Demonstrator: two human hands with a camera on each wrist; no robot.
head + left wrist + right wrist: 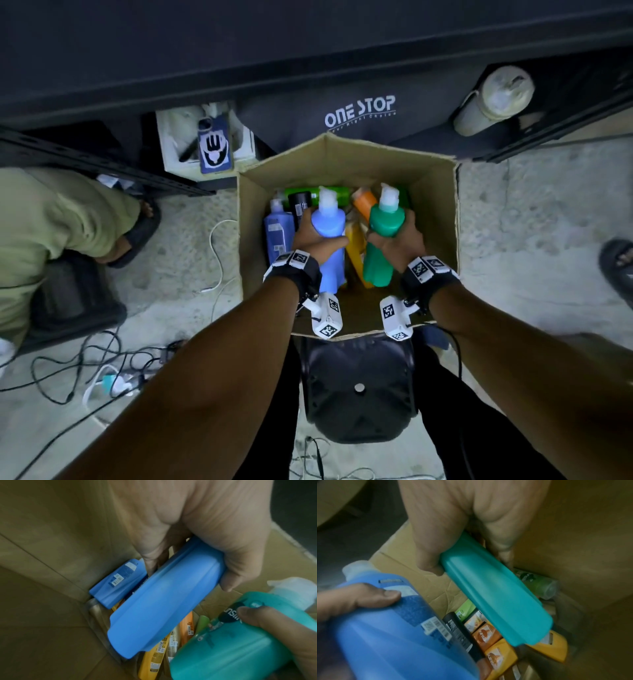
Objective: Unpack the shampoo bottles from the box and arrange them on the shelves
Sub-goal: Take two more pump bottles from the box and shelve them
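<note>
the left hand (313, 236) hides the middle of the blue bottle (328, 240), and the right hand (397, 240) hides part of the green bottle (382, 236); both bottles cover most of the bottles below them in the box (435, 192), so their count cannot be told. in the left wrist view the green bottle's label is half under a thumb and only partly readable, and the right wrist view is blurred, its barcodes illegible. a seated person in a green garment (44, 219) is cut off by the left edge, and a sandalled foot (618, 263) by the right edge.

One cardboard box (435, 192) sits open on the floor. Two pump bottles are up out of it: one blue (329, 222), one green (385, 222). Several more bottles lie inside, too jumbled to count.
</note>
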